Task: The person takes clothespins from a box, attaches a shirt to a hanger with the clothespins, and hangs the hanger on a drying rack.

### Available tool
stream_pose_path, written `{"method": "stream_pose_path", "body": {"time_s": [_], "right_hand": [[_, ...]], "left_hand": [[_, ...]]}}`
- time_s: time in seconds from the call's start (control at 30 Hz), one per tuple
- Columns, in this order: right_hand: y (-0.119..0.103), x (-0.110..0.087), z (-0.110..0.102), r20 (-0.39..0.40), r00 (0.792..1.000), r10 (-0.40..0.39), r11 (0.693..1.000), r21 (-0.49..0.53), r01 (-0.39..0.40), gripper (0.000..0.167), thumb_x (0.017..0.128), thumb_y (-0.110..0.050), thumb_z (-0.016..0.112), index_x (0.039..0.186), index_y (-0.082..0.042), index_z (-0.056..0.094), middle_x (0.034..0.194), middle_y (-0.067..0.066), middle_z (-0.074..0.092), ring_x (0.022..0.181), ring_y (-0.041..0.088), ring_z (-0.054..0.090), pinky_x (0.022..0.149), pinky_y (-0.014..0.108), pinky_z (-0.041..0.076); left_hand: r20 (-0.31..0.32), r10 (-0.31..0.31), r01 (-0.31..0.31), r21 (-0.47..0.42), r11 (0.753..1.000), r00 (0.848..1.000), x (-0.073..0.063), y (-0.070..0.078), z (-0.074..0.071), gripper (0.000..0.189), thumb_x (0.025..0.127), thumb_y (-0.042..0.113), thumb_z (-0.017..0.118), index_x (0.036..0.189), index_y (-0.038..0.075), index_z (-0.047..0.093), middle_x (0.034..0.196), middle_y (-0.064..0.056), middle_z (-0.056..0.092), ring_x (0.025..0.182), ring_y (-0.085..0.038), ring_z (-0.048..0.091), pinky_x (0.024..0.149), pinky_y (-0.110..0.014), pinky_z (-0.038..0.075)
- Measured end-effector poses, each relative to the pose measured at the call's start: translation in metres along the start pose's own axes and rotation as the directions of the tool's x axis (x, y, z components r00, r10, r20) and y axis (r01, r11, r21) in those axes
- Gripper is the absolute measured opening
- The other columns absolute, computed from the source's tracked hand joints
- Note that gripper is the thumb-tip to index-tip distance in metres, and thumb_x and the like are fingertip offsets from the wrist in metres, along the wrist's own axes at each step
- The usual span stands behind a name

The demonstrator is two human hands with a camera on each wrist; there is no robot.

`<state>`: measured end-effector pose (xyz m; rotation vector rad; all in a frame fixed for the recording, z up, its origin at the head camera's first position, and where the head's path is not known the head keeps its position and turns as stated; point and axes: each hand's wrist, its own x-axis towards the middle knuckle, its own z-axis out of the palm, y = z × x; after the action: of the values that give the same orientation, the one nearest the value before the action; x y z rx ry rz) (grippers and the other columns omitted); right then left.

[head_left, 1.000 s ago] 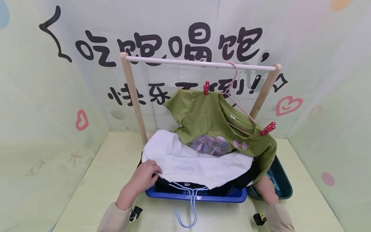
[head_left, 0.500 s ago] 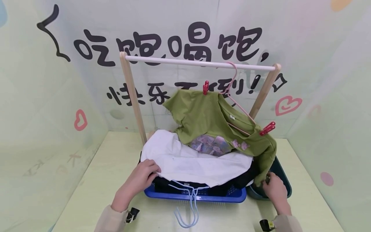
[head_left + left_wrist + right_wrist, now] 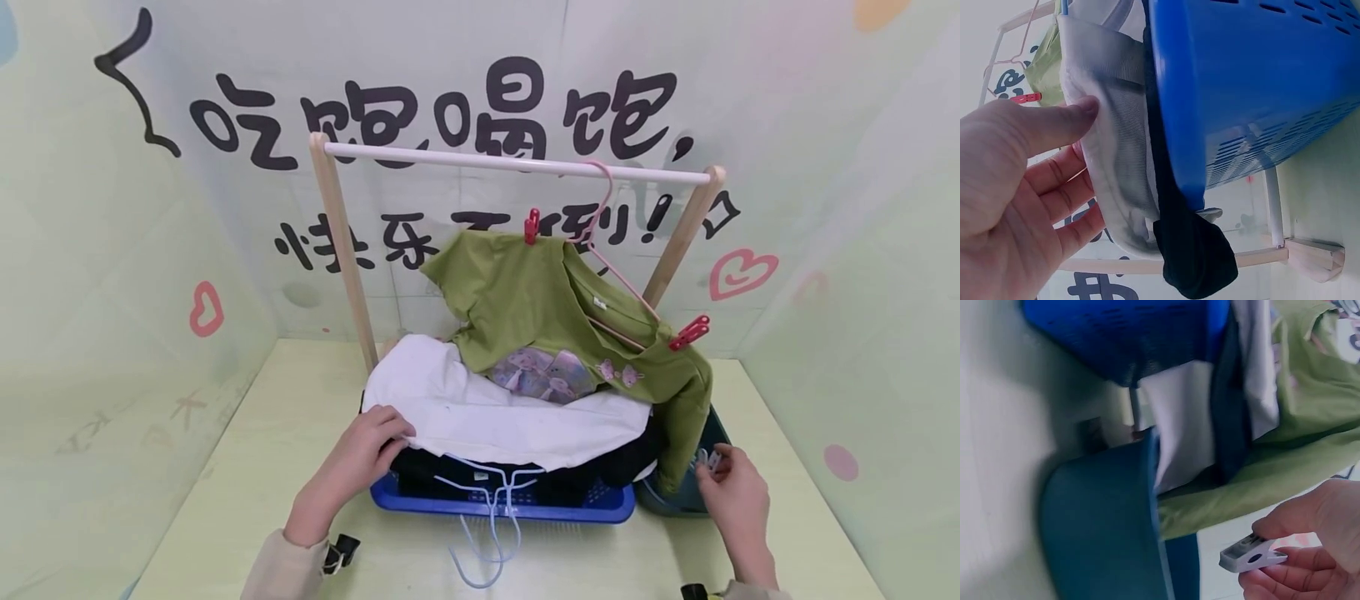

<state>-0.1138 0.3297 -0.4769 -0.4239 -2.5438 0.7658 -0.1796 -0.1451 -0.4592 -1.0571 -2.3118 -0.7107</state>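
My left hand [image 3: 367, 446] pinches the front edge of a white garment [image 3: 480, 421], thumb above in the left wrist view. The garment lies over dark clothes in a blue basket [image 3: 517, 510]. Under its edge sit light blue hangers [image 3: 512, 482], their hooks sticking out over the basket's front rim. My right hand [image 3: 738, 500] pinches a pale clothespin [image 3: 1249, 553] between thumb and fingers, beside a dark green tub [image 3: 675, 502]. A green T-shirt [image 3: 510, 287] hangs on a pink hanger [image 3: 602, 200], with red clothespins [image 3: 532, 227] on it; its sleeve droops into the tub.
A rack with a white rod [image 3: 480, 160] and wooden posts [image 3: 347, 258] stands behind the basket. The pink hanger's hook is over the rod. A printed backdrop [image 3: 450, 50] encloses the pale table [image 3: 255, 467].
My right hand has come out of the green tub, moving right, with the clothespin in its fingers. The blue hanger hooks have spread apart. My left hand stays at the white garment's edge.
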Motion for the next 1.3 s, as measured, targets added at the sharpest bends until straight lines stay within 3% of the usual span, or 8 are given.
{"method": "stream_pose_path", "body": {"time_s": [0.17,0.3,0.47,0.57,0.77,1.03,1.2,1.3], "right_hand": [[-0.016,-0.006,-0.005,-0.041,0.999,0.022,0.997,0.075,-0.019,0.033,0.074,0.001,0.07,0.105,0.008,0.059,0.078,0.016,0.064,0.06,-0.003,0.048,0.052,0.01,0.037],[-0.031,-0.015,-0.008,-0.1,0.994,-0.046,0.985,0.161,0.061,0.034,0.072,0.006,0.073,0.103,0.008,0.06,0.079,0.018,0.065,0.062,-0.015,0.043,0.053,0.005,0.037],[-0.05,-0.022,-0.01,-0.167,0.973,-0.159,0.95,0.243,0.197,0.037,0.068,0.011,0.075,0.102,0.009,0.061,0.077,0.017,0.065,0.065,-0.02,0.044,0.053,0.005,0.041],[-0.062,-0.024,-0.012,-0.161,0.963,-0.218,0.933,0.255,0.254,0.04,0.066,0.012,0.077,0.102,0.007,0.061,0.075,0.013,0.064,0.066,-0.017,0.047,0.054,0.005,0.042],[-0.087,-0.028,-0.01,-0.069,0.953,-0.295,0.907,0.295,0.302,0.043,0.066,0.011,0.078,0.105,0.002,0.061,0.077,0.006,0.063,0.068,-0.005,0.054,0.057,0.008,0.046],[-0.117,-0.031,0.005,-0.027,0.918,-0.396,0.838,0.398,0.373,0.045,0.067,0.013,0.076,0.107,-0.001,0.061,0.085,0.006,0.063,0.072,0.005,0.061,0.061,0.013,0.05],[-0.138,-0.03,0.015,-0.065,0.875,-0.479,0.76,0.468,0.451,0.045,0.066,0.011,0.078,0.106,-0.002,0.063,0.088,0.005,0.066,0.073,0.013,0.064,0.063,0.016,0.051],[-0.161,-0.032,0.015,-0.111,0.835,-0.539,0.693,0.505,0.514,0.045,0.064,0.013,0.078,0.104,0.001,0.064,0.086,0.01,0.067,0.071,0.019,0.065,0.061,0.021,0.053]], "left_hand": [[-0.017,0.012,-0.012,-0.026,1.0,1.0,0.001,-0.002,0.0,0.006,0.087,0.002,0.062,0.083,0.006,0.065,0.083,-0.003,0.06,0.077,-0.018,0.054,0.065,-0.032,0.046],[-0.064,0.003,-0.005,-0.028,1.0,0.998,0.003,-0.002,0.001,0.007,0.081,-0.002,0.067,0.084,0.004,0.063,0.083,-0.003,0.059,0.078,-0.018,0.053,0.066,-0.032,0.046],[-0.135,-0.016,0.016,-0.005,1.0,0.991,0.009,0.002,0.001,0.012,0.078,-0.006,0.069,0.086,0.001,0.063,0.083,-0.005,0.059,0.077,-0.019,0.053,0.065,-0.032,0.046],[-0.176,-0.022,0.026,0.019,0.999,0.984,0.014,0.003,0.001,0.018,0.072,-0.009,0.071,0.086,0.0,0.063,0.083,-0.007,0.058,0.075,-0.021,0.053,0.063,-0.033,0.046],[-0.225,-0.043,0.055,0.047,0.997,0.973,0.021,0.005,0.002,0.018,0.071,-0.009,0.072,0.084,0.0,0.063,0.08,-0.007,0.059,0.074,-0.023,0.054,0.062,-0.034,0.047],[-0.264,-0.117,0.136,0.055,0.989,0.957,0.028,0.007,0.005,0.017,0.071,-0.008,0.074,0.083,-0.002,0.064,0.079,-0.01,0.062,0.075,-0.027,0.058,0.065,-0.039,0.05],[-0.283,-0.145,0.167,0.055,0.984,0.948,0.031,0.007,0.006,0.016,0.07,-0.007,0.075,0.082,-0.004,0.065,0.078,-0.012,0.064,0.075,-0.029,0.06,0.066,-0.041,0.051],[-0.303,-0.152,0.176,0.053,0.983,0.941,0.031,0.005,0.008,0.016,0.07,-0.006,0.077,0.081,-0.004,0.065,0.076,-0.013,0.064,0.074,-0.03,0.061,0.066,-0.042,0.052]]}}
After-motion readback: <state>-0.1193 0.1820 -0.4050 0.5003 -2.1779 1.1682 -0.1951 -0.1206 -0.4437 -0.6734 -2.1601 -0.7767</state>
